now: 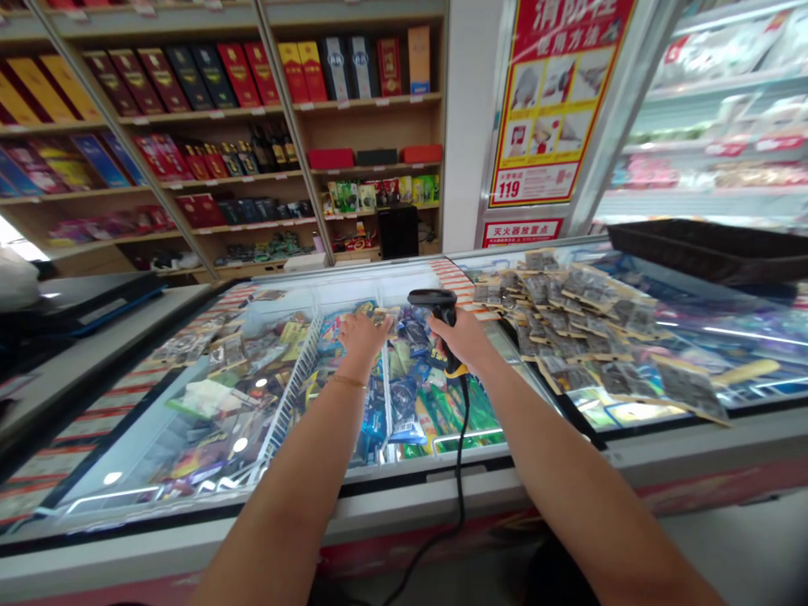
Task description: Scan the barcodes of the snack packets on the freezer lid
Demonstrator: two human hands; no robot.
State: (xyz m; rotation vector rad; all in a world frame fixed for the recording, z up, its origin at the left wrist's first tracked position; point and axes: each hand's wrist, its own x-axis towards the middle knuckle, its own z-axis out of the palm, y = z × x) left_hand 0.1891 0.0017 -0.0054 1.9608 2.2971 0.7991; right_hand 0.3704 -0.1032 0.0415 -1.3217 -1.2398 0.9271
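Observation:
My right hand [464, 341] is wrapped round the handle of a black barcode scanner [433, 298] with yellow trim, held above the freezer. Its black cable [464, 446] runs down over the freezer's front edge. To its left, my left hand [364, 338] is closed, thumb and fingers gripping a small packet [380, 318], mostly hidden and seen nearly edge-on. Beneath both hands, colourful bagged frozen goods [404, 396] lie under the glass, split by white wire dividers [294, 391]. Many dark packets with tan edges [568, 311] are heaped on the glass to the right.
More packets [202, 341] lie on the freezer's left side. A black tray [707, 248] rests at the back right. Shelves of boxed goods [208, 76] and a red fire-safety poster [555, 101] stand behind. A dark counter [107, 311] borders the left.

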